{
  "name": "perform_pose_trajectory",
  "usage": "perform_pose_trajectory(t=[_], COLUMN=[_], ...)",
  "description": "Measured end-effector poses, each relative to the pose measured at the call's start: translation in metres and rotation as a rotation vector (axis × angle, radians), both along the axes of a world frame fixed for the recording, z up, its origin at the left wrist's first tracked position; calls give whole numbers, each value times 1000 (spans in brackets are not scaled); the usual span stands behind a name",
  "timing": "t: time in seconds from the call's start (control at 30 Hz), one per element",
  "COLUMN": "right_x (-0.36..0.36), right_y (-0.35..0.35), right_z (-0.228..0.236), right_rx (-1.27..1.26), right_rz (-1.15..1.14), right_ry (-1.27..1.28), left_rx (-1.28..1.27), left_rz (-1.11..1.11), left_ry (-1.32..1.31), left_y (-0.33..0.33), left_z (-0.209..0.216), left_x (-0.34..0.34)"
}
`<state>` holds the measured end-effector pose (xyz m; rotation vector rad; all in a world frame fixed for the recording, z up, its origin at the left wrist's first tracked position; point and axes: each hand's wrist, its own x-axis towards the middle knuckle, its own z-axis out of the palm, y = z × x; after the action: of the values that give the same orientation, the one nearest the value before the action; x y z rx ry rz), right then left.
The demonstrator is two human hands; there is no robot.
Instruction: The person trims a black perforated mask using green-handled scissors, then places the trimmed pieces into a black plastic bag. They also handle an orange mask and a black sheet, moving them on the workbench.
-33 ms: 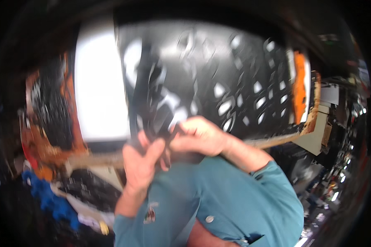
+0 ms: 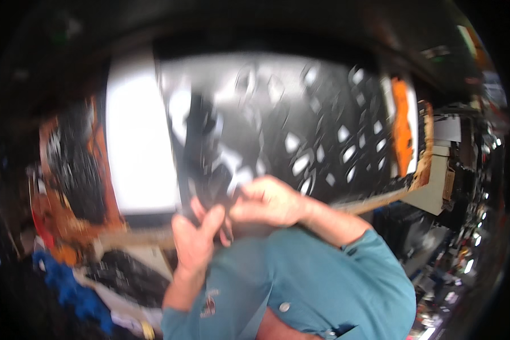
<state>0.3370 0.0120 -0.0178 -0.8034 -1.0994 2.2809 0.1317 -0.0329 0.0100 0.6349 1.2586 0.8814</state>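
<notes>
A black sheet (image 2: pixel 272 130) pierced with many shaped cut-outs lies on the bench, and white shows through the holes. At its near edge, my right hand (image 2: pixel 269 201) has thumb and fingers pinched together on a thin black piece (image 2: pixel 221 170). My left hand (image 2: pixel 195 235) is just left of it, thumb bent toward the fingers, closed on the lower end of the same piece. Blur hides where this piece ends and the sheet begins. The fingertips of both hands nearly meet.
A bright white panel (image 2: pixel 139 136) lies left of the sheet. An orange strip (image 2: pixel 401 127) runs along its right end. Beyond the panel is a wooden edge with dark scraps (image 2: pixel 76 164). A blue toothed object (image 2: pixel 71 289) sits lower left. The wooden bench edge (image 2: pixel 374 201) crosses in front.
The bench and sheet sit slightly lower in the picture as the view shifts. My hands keep nearly the same grip and place on the black piece.
</notes>
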Motion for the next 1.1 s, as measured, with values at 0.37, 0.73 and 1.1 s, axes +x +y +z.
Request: perform_pose_trajectory(t=[0.37,0.73,1.1], right_x=[132,255,265], right_y=[114,351,415], right_z=[158,240,248], right_rx=[1566,1173,1305], right_rz=[-786,-875,-181], right_ry=[-847,-1643,-2313], left_rx=[173,154,149], left_rz=[38,60,122], left_ry=[-155,-166,-264], left_y=[-1,-7,-6], left_z=[-31,-31,-9], left_x=[19,16,21])
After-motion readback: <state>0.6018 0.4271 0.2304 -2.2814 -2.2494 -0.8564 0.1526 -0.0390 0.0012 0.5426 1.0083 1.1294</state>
